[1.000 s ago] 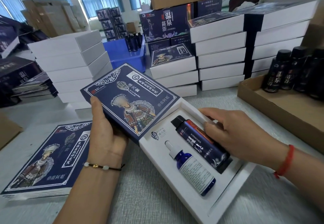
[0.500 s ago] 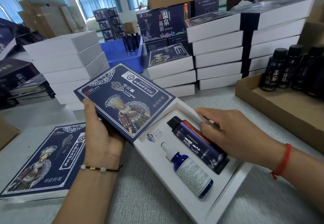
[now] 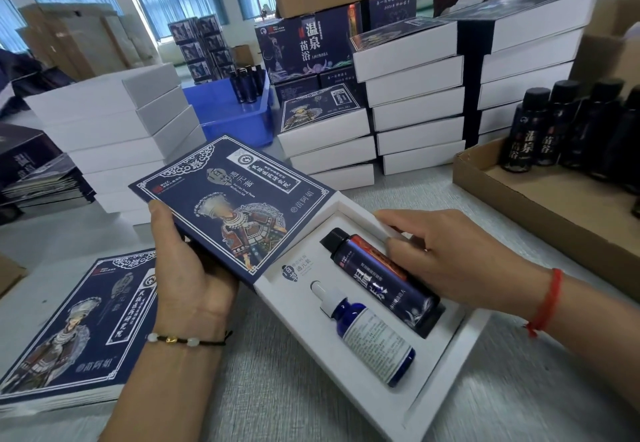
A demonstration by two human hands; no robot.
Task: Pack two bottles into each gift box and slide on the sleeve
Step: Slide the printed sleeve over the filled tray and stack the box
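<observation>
A white gift box [image 3: 446, 369] lies open on the table with two bottles in its insert: a dark blue bottle with a black cap [image 3: 377, 275] and a smaller blue dropper bottle with a white label [image 3: 370, 334]. A navy printed sleeve [image 3: 228, 202] covers the box's far left end. My left hand [image 3: 187, 268] grips the sleeve's left edge, thumb on top. My right hand [image 3: 446, 254] holds the box's far right wall, its index finger along the rim and its thumb beside the dark bottle.
A pile of flat navy sleeves [image 3: 79, 331] lies at the left. Stacks of white boxes [image 3: 415, 95] stand behind, with a blue bin [image 3: 225, 112] of bottles. A cardboard tray [image 3: 540, 209] with dark bottles [image 3: 530, 130] sits at the right.
The sleeve and box have shifted slightly. My right hand's index finger has stretched out along the box's far rim.
</observation>
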